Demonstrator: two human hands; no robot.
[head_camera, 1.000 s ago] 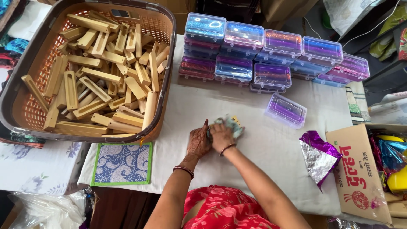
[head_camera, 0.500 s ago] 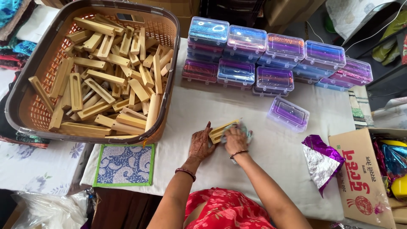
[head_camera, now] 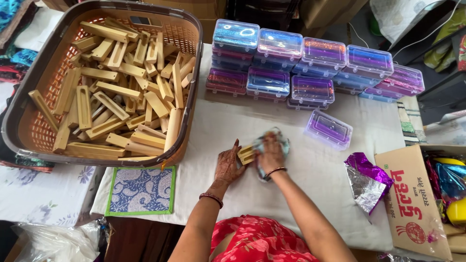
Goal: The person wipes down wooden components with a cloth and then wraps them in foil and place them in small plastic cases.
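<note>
**Wooden block half-wrapped, loose things close by**

We see the left hand (head_camera: 228,165) lying flat and open on the white cloth of the worktop (head_camera: 301,194), its fingers against the near end of a pale wooden block (head_camera: 246,154). The right hand (head_camera: 271,154) is closed over a crumpled light cloth (head_camera: 276,140) pressed onto the block's other end. The block sits near the middle of the worktop, a little toward the front edge.

In our judgement the block is steadied only by flat fingers, so a hard rub from the right hand could push it out sideways toward the basket (head_camera: 29,97) of similar wooden pieces at the left edge. A single clear lidded box (head_camera: 329,128) lies just beyond the right hand, apart from the stacked boxes (head_camera: 310,68) along the back edge; a wide elbow or cloth swing could knock it. The purple foil wrapper (head_camera: 366,179) near the cardboard carton (head_camera: 412,204) at the right edge is light and could be swept off.
</note>
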